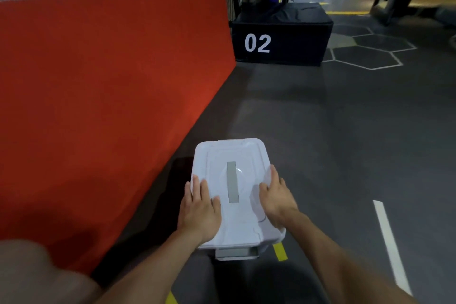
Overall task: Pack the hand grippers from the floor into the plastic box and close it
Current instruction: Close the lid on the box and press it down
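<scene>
Dark gym flooring (pixel 345 131) carries white line markings, with a red mat (pixel 98 81) at left and a black block marked "02" (pixel 281 34) beyond. On the floor stands the plastic box (pixel 230 153), its white lid (pixel 237 219) seated on top. The left hand (pixel 199 207) and right hand (pixel 277 196) press flat on the lid, fingers extended, gripping nothing. No hand grippers are visible.
</scene>
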